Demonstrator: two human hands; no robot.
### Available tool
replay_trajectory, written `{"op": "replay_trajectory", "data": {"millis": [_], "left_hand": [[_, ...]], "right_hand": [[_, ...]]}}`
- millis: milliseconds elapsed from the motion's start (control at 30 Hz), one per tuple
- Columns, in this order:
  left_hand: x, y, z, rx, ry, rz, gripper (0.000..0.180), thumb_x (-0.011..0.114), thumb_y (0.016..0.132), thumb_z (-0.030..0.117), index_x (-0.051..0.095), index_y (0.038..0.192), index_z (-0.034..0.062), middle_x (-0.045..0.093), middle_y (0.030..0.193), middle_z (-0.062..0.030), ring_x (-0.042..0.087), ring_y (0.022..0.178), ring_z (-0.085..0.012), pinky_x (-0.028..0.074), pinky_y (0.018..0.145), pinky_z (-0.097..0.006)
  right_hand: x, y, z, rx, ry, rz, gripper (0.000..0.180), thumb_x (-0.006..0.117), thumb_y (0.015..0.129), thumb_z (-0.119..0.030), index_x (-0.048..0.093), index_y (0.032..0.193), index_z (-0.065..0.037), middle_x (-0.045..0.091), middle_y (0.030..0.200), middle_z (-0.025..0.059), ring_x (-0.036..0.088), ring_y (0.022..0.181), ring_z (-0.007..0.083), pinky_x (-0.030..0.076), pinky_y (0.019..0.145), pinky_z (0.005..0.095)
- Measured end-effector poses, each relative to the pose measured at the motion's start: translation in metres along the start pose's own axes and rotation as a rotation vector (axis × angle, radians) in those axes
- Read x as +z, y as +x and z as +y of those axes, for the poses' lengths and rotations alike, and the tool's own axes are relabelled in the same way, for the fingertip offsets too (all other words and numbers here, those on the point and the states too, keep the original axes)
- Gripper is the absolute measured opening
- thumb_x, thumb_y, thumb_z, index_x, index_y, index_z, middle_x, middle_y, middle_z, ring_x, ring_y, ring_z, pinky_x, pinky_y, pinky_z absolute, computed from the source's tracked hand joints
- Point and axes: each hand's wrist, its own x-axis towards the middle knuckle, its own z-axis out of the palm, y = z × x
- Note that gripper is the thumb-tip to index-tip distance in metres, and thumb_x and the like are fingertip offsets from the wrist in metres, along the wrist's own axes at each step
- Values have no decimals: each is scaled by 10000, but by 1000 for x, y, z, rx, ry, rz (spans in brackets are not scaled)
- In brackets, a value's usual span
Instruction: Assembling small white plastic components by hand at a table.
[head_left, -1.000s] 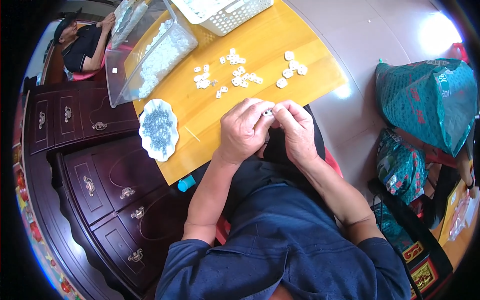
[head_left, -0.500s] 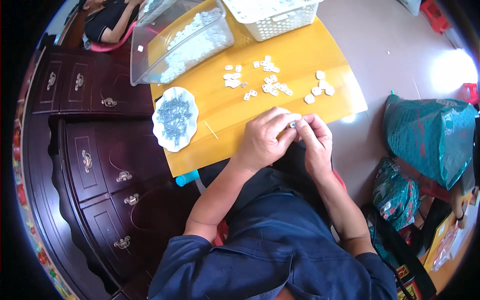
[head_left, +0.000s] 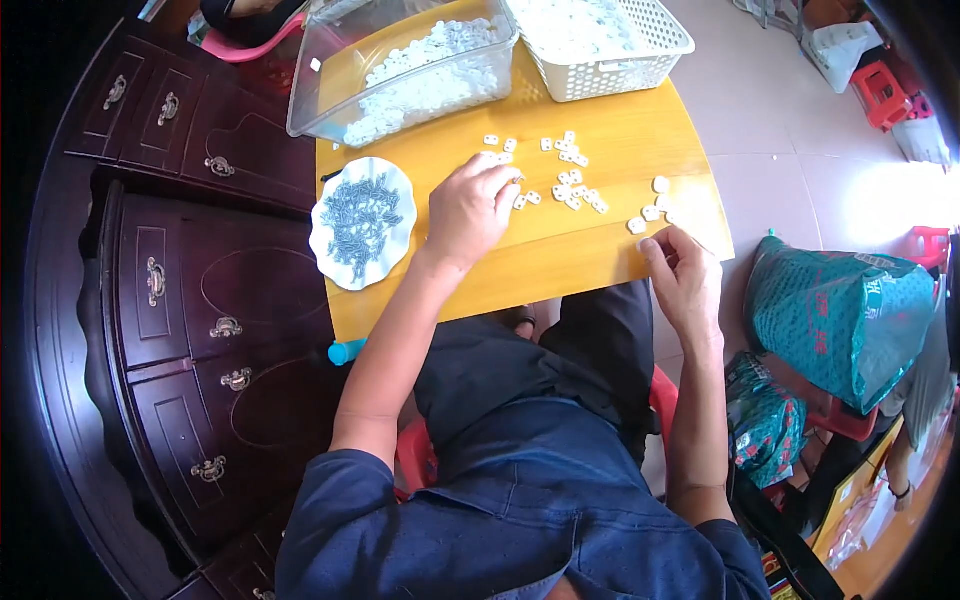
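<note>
My left hand [head_left: 468, 212] reaches over the table, thumb and fingers pinched beside small white two-holed plastic pieces [head_left: 570, 190]. Something tiny may be between its fingertips; I cannot make it out. By the table's right front edge is my right hand [head_left: 690, 278], its fingers curled and thumb close to the forefinger. Whatever those fingers may hold is hidden. Just beyond them lies a loose group of rounder white pieces [head_left: 637, 226]. A white scalloped dish [head_left: 325, 252] full of small grey metal parts [head_left: 358, 215] stands left of my left hand.
On the far side of the yellow table [head_left: 450, 300] stand a clear bin [head_left: 310, 95] of white pieces and a white perforated basket [head_left: 610, 80]. A dark drawer cabinet [head_left: 180, 285] flanks the left. Teal bags [head_left: 840, 310] sit at right, near another person's hand [head_left: 897, 470].
My hands, together over the front edge with a small piece between them, have parted. The left went forward and left to the white pieces; the right moved right. The view has shifted slightly.
</note>
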Motion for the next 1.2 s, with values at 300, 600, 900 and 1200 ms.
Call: {"op": "replay_trajectory", "data": {"millis": [300, 600, 900, 1200], "left_hand": [[18, 14, -16, 72, 152, -188, 67, 714, 853, 142, 746, 894, 100, 714, 969, -80, 681, 953, -288, 560, 822, -409], [16, 22, -21, 211, 261, -272, 112, 661, 888, 152, 674, 875, 41, 706, 1040, -172, 673, 990, -319, 562, 821, -430], [14, 32, -29, 182, 71, -199, 117, 635, 906, 134, 648, 954, 28, 653, 965, -151, 644, 924, -340, 535, 784, -450], [-5, 17, -2, 206, -26, -71, 69, 599, 940, 85, 572, 947, 21, 624, 965, -199, 611, 953, -421, 501, 877, -502]], "right_hand": [[7, 12, 11, -51, -67, -7, 198, 715, 896, -206, 712, 878, -8, 718, 766, 155, 710, 690, 279, 563, 685, 364], [16, 3, 10, -23, -59, 107, 175, 715, 920, -205, 692, 959, -35, 722, 869, 142, 707, 732, 248, 557, 693, 352], [32, 0, -4, -176, 46, 225, 96, 718, 903, -119, 676, 961, -55, 695, 847, 112, 681, 676, 211, 554, 636, 332], [67, 17, -50, -172, 330, 104, 141, 680, 903, -178, 695, 921, -39, 701, 846, 175, 711, 768, 338, 562, 683, 410]]}}
